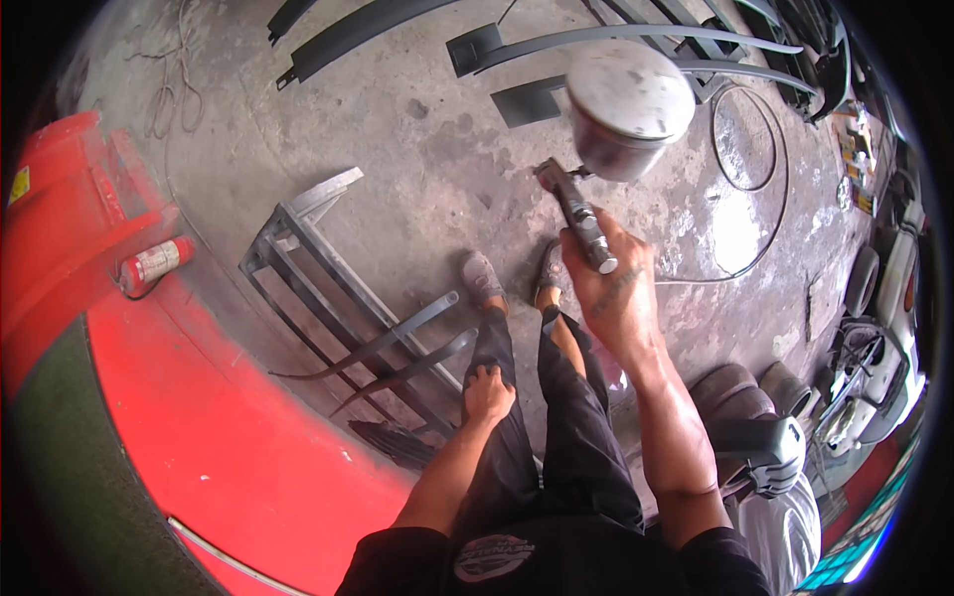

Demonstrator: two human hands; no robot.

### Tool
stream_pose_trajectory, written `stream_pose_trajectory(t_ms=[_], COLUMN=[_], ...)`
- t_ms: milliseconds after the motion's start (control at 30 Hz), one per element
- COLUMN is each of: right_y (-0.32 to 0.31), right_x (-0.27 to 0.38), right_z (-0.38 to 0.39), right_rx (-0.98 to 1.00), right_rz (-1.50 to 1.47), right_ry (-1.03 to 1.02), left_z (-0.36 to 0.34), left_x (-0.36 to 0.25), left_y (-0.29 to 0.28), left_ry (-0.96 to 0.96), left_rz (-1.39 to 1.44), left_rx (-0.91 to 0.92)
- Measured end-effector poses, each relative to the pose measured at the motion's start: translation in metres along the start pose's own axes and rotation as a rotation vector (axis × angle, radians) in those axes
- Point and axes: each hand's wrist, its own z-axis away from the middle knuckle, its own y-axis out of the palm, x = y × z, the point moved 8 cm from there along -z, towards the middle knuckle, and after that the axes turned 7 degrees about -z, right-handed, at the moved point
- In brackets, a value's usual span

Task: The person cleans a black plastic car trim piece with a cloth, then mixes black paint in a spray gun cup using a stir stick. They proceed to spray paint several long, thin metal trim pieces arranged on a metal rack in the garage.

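My right hand (618, 288) is wrapped round a metal spray gun (576, 214), raised in front of me. A round, paint-smudged metal cup (628, 104) is attached to the gun and sits beyond the hand, its lid facing up. The grip and trigger are mostly hidden by my fingers. Lower down, my left hand (488, 397) is closed on the dark trouser leg (494, 348) near the knee. Left of my legs, a dark metal frame (328, 268) stands on the floor, with curved strips (397, 338) across it.
A red vehicle body (219, 397) fills the left side, with a small red extinguisher (157, 263) on it. Long dark panels (368, 38) lie ahead. A hose (785, 199) loops over the concrete at right. Motorcycle parts (865, 368) crowd the right edge.
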Motion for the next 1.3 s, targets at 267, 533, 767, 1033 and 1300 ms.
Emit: stream_pose_trajectory(t_ms=[267,533,767,1033,1300], right_y=[0.01,-0.041,-0.039,-0.002,-0.055], right_x=[-0.009,-0.029,-0.038,-0.042,-0.073], right_z=[0.013,0.017,0.018,0.037,0.037], right_rx=[0.115,-0.22,-0.16,0.149,-0.203], right_rz=[-0.082,0.01,-0.008,-0.081,-0.076], right_ry=[0.06,0.055,0.118,0.182,0.185], left_z=[-0.001,-0.002,-0.003,-0.003,-0.003], left_x=[0.002,0.003,0.003,0.0,0.001], left_y=[0.002,0.001,0.0,-0.003,0.001], left_ry=[0.014,0.011,0.024,0.01,0.007], left_rz=[-0.019,-0.015,-0.005,-0.012,-0.024], left_rx=[-0.006,-0.005,-0.022,0.02,0.04])
